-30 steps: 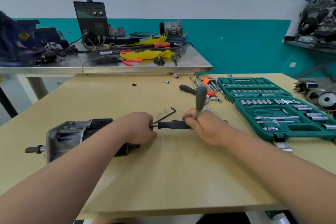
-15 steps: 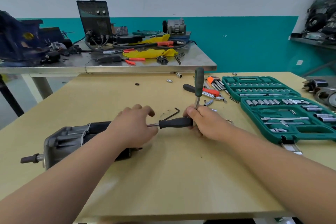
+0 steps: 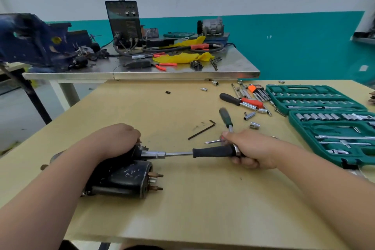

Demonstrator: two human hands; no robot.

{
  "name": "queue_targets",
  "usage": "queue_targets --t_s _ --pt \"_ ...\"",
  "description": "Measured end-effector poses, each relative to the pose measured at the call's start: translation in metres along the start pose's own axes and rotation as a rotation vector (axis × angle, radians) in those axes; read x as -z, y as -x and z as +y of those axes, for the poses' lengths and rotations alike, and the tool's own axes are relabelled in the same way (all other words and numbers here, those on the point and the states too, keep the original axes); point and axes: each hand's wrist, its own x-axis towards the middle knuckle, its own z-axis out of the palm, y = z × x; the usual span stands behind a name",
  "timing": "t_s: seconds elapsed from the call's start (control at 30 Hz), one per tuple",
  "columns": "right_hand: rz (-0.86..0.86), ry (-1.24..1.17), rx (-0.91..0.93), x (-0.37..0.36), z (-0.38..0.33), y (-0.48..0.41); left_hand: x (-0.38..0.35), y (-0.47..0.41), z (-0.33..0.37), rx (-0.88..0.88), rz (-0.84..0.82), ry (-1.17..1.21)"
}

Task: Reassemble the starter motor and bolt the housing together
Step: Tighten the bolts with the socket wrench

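The black starter motor (image 3: 123, 178) lies on its side on the wooden table (image 3: 203, 209), its terminal studs pointing right. My left hand (image 3: 115, 140) grips the top of its body. A socket driver (image 3: 211, 152) with a black handle and a steel shaft runs level from the motor's rear end to my right hand (image 3: 247, 149). My right hand grips the end of that handle where a ratchet (image 3: 225, 117) with a dark green handle joins it and sticks up, blurred.
An open green socket set case (image 3: 332, 124) lies at the right. Loose sockets, a black hex key (image 3: 202, 129), an orange hex key set (image 3: 257, 91) and a screwdriver (image 3: 239, 102) lie behind my hands. A metal bench (image 3: 142, 71) with a welder and a blue vise stands beyond.
The motor has turned so its terminal end faces me. My left hand now sits on top of it. The ratchet handle has swung from upright to a leftward tilt.
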Motion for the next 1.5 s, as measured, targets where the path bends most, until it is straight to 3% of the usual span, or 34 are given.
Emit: queue_targets --t_s 0.13,0.33,0.57,0.83,1.0,1.13,1.3,1.5 --pt "0.083 0.191 0.228 -0.002 0.012 0.014 -0.002 0.005 0.003 -0.198 -0.083 -0.122" --pt "0.028 0.205 0.278 -0.006 0.017 0.024 0.000 0.004 0.011 -0.334 -0.127 -0.171" --pt "0.032 -0.119 0.156 -0.012 0.020 0.025 -0.002 -0.002 0.011 -0.339 -0.224 -0.159" --pt "0.093 0.022 0.355 -0.019 0.028 0.032 -0.002 -0.003 0.012 -0.283 -0.280 -0.161" --pt "0.216 0.095 0.310 -0.028 0.025 0.034 -0.002 0.000 0.013 -0.320 -0.279 -0.145" --pt "0.186 0.065 0.339 -0.029 0.026 0.037 -0.002 0.000 0.016 -0.285 -0.291 -0.179" --pt "0.344 0.077 0.352 -0.037 0.027 0.031 -0.002 0.001 0.018 -0.290 -0.306 -0.189" --pt "0.192 0.062 0.359 -0.031 0.027 0.038 -0.004 -0.002 0.019 -0.249 -0.294 -0.197"
